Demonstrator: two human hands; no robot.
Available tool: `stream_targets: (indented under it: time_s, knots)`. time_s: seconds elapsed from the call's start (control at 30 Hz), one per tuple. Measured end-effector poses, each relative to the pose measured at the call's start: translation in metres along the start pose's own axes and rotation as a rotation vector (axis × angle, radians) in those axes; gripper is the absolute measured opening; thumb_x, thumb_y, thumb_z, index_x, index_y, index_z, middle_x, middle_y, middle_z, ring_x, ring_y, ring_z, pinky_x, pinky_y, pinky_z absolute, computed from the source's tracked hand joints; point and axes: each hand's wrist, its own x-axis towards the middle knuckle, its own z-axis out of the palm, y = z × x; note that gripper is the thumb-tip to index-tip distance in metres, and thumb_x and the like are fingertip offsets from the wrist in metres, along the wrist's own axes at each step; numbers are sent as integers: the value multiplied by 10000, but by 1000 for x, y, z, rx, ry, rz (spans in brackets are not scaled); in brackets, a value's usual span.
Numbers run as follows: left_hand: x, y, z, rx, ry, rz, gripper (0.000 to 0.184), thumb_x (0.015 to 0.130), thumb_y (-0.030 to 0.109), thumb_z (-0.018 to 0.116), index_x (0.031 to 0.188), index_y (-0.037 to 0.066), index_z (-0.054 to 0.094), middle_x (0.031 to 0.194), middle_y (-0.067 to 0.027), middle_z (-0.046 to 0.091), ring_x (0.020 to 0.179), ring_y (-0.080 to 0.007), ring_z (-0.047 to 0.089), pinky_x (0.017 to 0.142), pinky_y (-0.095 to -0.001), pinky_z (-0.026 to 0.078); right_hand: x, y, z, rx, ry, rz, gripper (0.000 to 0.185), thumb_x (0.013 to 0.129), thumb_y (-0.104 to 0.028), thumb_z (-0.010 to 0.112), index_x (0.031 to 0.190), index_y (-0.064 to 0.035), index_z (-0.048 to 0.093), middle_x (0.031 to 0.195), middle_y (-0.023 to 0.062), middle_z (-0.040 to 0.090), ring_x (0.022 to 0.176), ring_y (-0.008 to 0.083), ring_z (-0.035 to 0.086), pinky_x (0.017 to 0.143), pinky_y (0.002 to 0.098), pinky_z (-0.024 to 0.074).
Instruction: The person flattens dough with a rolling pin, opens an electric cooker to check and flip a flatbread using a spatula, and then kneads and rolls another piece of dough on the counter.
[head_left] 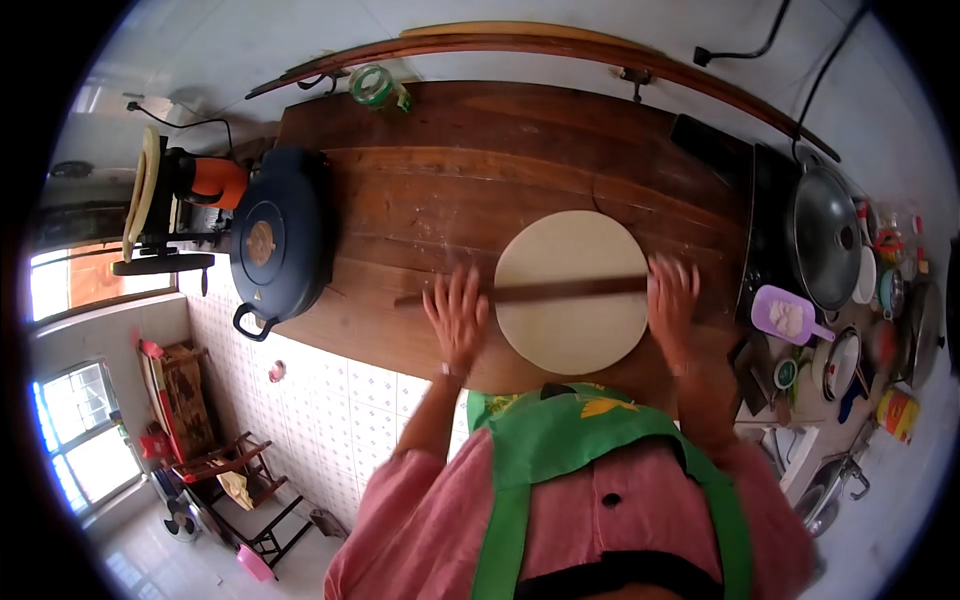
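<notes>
A round, flat sheet of pale dough (572,335) lies on the brown wooden table. Across its middle runs a dark wooden rolling pin (570,289), its left end sticking out past the dough. My left hand (459,315) rests on the pin just left of the dough, fingers spread and pointing away from me. At the dough's right edge my right hand (673,300) is over the pin's other end, its fingers extended and a little blurred by motion.
A dark blue round electric pan (280,240) stands at the table's left. A green-lidded jar (372,88) is at the back edge. On the right are a lidded wok (826,235), a purple scoop with flour (768,312) and several bowls. The wooden table (410,190) has scattered flour.
</notes>
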Motion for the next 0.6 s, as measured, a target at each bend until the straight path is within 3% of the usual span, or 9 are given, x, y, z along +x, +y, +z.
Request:
stream_targets:
  time_s: [0.07,0.17,0.23,0.3,0.4,0.5,0.6]
  knots:
    - [-52,6,-1,-108,-149,-92,547,929,378,491,1426,157,438,1513,-126,322,1421,-422,187,1125,-629,60,-31,-9,-8,48,-39,48,323,951,-196,511,1245,-81,577,1282,106,566,1242,294,468,1097,565,251]
    - [-30,6,2,-33,-155,-108,564,935,396,486,1438,150,417,1500,-132,337,1416,-445,174,1121,-632,74,-29,-5,1,13,-39,95,333,948,-190,513,1260,-89,569,1281,97,561,1253,292,454,1098,576,238]
    - [35,4,1,14,-12,-60,536,953,385,462,1433,150,421,1456,-118,400,1400,-401,244,1121,-614,122,30,7,14,20,26,-54,312,956,-180,504,1245,-83,574,1221,118,582,1210,304,479,1086,548,274]
    - [103,2,1,-5,60,-91,499,958,366,480,1405,145,452,1395,-107,466,1359,-356,336,1105,-591,204,103,8,25,62,80,-46,265,968,-176,495,1187,-59,589,1149,138,600,1135,327,518,1044,513,336]
    - [160,0,4,-63,195,-143,466,977,349,454,1387,127,459,1386,-113,478,1341,-330,372,1108,-569,217,162,10,40,77,199,-42,235,977,-181,492,1129,-34,594,1101,149,610,1069,344,546,994,492,379]
    - [154,-3,9,-100,162,-109,463,981,350,446,1391,135,454,1396,-106,476,1338,-339,374,1108,-570,212,149,9,39,111,86,-15,234,976,-180,494,1142,-38,579,1130,145,613,1080,332,555,984,512,378]
    - [65,2,-8,-55,-29,-10,525,947,369,491,1427,168,430,1445,-82,437,1367,-339,336,1114,-597,173,52,4,28,-12,-12,-1,316,963,-193,498,1249,-67,548,1247,120,585,1186,300,520,1055,544,312]
